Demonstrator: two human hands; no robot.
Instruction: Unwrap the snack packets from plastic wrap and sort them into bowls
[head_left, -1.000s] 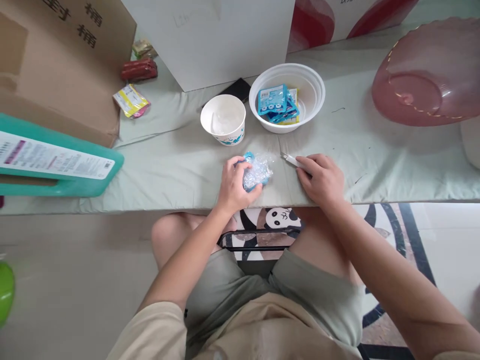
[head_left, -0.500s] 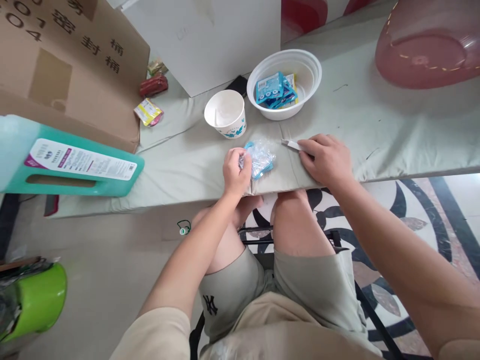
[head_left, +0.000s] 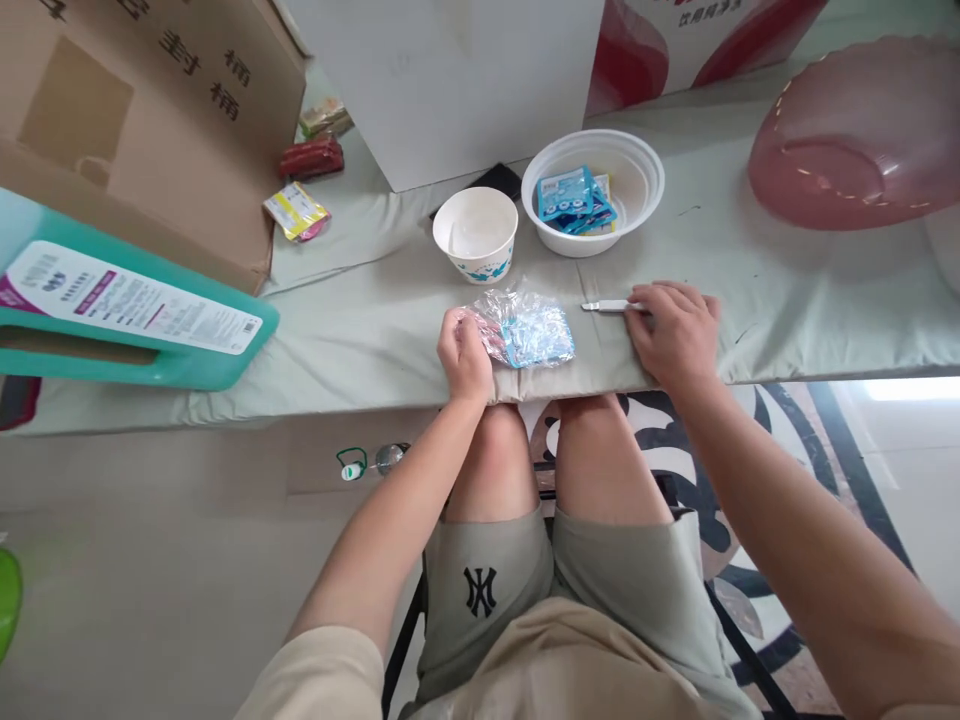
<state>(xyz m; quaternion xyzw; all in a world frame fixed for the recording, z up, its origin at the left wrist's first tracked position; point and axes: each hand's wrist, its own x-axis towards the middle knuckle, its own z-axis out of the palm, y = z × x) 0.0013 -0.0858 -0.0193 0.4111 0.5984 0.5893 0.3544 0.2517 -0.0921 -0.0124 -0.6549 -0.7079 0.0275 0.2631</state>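
Observation:
My left hand (head_left: 466,352) is closed on the edge of a crinkled clear plastic wrapper. Inside or beneath the wrapper lies a blue packet (head_left: 541,335), flat near the table's front edge; the plastic's glare hides its print. My right hand (head_left: 675,335) rests on the cloth with its fingers round the handle of a small white knife (head_left: 611,306). The blade points left towards the packet and stays apart from it. Behind the packet stands a white paper cup (head_left: 477,235) with a blue pattern. To the cup's right, a white oval bowl (head_left: 649,180) contains several blue and yellow packets.
A teal jug (head_left: 225,375) and a cardboard box (head_left: 187,190) stand at left, with small packets (head_left: 298,212) beside them. A white box (head_left: 465,90) rises behind the cup. At far right is a translucent pink basin (head_left: 825,140). The table's front edge runs above my knees.
The blue packet and wrapper have spread out flatter and further right of my left hand. The knife has turned to lie more level. The whole view has shifted a little.

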